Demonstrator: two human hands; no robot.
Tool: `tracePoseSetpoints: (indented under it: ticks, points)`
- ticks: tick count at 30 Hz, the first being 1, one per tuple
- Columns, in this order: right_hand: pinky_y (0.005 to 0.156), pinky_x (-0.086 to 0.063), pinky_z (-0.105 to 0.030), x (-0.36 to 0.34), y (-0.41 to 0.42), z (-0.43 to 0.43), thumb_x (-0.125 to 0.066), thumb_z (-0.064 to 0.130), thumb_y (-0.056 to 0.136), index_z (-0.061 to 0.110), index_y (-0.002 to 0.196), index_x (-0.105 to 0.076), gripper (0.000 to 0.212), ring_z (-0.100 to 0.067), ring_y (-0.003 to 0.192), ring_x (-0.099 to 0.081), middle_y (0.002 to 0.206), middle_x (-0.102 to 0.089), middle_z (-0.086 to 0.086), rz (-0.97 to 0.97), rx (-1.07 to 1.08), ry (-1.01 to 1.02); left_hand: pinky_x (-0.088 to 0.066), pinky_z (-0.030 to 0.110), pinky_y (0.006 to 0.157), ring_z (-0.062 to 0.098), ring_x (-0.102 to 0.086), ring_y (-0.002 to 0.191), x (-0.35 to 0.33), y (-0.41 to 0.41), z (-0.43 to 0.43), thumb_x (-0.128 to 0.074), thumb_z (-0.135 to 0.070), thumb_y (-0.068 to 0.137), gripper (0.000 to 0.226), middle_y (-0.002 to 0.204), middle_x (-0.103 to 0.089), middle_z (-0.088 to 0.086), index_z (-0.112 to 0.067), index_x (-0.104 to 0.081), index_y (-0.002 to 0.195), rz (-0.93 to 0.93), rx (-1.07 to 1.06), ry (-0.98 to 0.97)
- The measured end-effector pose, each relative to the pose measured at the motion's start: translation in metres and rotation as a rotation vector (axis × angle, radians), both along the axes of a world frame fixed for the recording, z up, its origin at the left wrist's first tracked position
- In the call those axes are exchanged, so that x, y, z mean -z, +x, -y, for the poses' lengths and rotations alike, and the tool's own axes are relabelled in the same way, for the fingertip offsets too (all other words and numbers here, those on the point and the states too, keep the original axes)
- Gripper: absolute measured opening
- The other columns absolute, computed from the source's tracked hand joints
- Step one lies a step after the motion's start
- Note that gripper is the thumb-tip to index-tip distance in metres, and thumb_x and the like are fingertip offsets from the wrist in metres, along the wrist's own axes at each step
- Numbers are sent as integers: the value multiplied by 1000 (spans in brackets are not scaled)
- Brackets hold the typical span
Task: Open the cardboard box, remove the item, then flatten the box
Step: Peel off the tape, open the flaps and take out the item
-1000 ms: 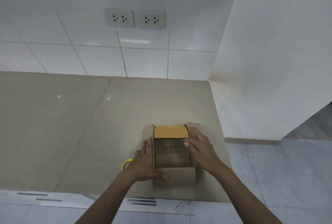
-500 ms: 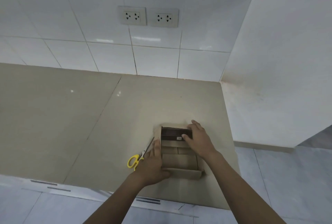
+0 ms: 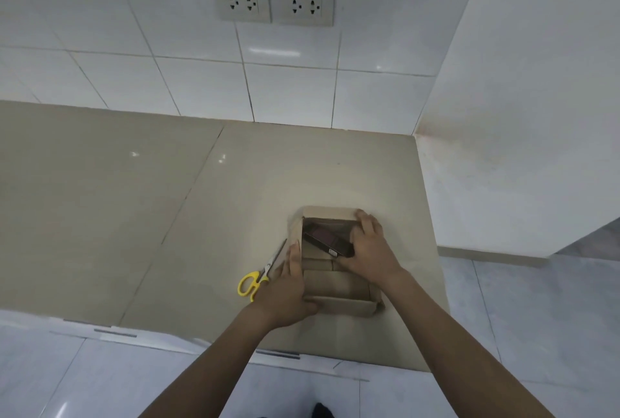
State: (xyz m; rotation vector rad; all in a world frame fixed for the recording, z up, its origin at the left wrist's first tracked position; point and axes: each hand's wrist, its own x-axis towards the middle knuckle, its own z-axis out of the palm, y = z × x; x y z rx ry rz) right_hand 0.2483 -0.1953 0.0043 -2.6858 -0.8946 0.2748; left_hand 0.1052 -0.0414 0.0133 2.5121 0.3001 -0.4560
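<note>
An open brown cardboard box (image 3: 339,305) stands near the front right of the beige counter, its flaps spread. Inside it, at the far end, a dark flat rectangular item (image 3: 323,238) lies tilted. My right hand (image 3: 370,248) reaches into the box from the right and grips the item's near right end. My left hand (image 3: 288,286) presses flat against the box's left wall, thumb hooked over the near corner.
Yellow-handled scissors (image 3: 256,278) lie on the counter (image 3: 134,216) just left of the box, partly under my left hand. A white tiled wall with two socket plates (image 3: 273,3) rises behind. A white wall (image 3: 520,115) bounds the counter on the right.
The orange-topped item has turned and now shows its dark side, tilted in the box. My right hand moved onto it and grips it. The left hand stays on the left wall.
</note>
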Motion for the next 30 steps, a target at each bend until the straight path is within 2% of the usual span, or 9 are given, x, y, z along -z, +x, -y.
tracePoseSetpoints:
  ticks: [3,9,13,16,18,19,23,26,30]
  points:
    - [118,-18,-45,-4,-5,4,-62,44,84,4,121,-55,55,-43,143,-9,159,-8,-10,23,15,-21,-29,47,113,30,-10,148,2,0,0,-69,-37,76,122,162,13,7,-11,28,145,-16,-8,-18]
    - [112,-30,-47,-24,-50,11,-65,34,84,7,106,-56,36,-37,135,-31,143,-41,-19,100,166,253,-18,42,119,26,-1,149,1,-3,-10,-79,-35,66,129,162,6,10,-11,16,150,74,-33,-36]
    - [104,-41,-43,-34,-101,4,-65,30,86,7,116,-54,40,-32,129,-42,139,-46,-16,162,137,407,-16,41,120,27,-8,148,-1,-33,-23,-79,-41,68,117,161,-10,12,-13,-4,152,208,-133,-76]
    - [104,-40,-32,-34,-147,-11,-59,32,88,8,122,-51,43,-25,128,-44,136,-49,-13,158,50,505,-44,40,100,28,-50,124,1,-76,-36,-73,-26,79,61,135,-54,7,-22,-47,134,376,-435,-347]
    - [107,-39,-31,-23,-176,-24,-54,35,89,8,125,-49,46,-22,128,-44,135,-50,-12,129,-44,496,-52,35,75,24,-66,97,3,-107,-44,-61,-16,86,20,108,-67,5,-27,-62,102,360,-777,-715]
    - [107,-39,-34,-12,-191,-30,-55,33,88,6,125,-51,46,-24,128,-45,134,-52,-13,122,-103,468,-50,33,66,22,-68,84,10,-126,-49,-55,-14,88,14,98,-69,8,-24,-64,91,293,-934,-914]
    - [104,-43,-43,25,-209,-43,-67,19,84,-6,114,-59,40,-35,119,-55,124,-60,-23,175,-230,322,-40,27,58,16,-63,65,40,-186,-61,-54,-17,87,16,86,-71,3,-15,-67,79,-73,-1142,-1417]
    - [101,-46,-44,42,-204,-52,-68,18,84,-8,113,-59,40,-37,114,-59,118,-63,-24,179,-202,257,-45,28,60,19,-64,75,71,-207,-60,-57,-20,86,14,95,-70,4,-11,-67,89,-247,-1241,-1518]
    - [97,-49,-39,58,-201,-59,-62,26,87,-4,115,-59,41,-33,113,-60,117,-64,-19,260,-132,275,-48,34,70,24,-63,92,106,-195,-53,-51,-33,92,29,110,-67,8,-9,-65,101,-299,-1340,-1588]
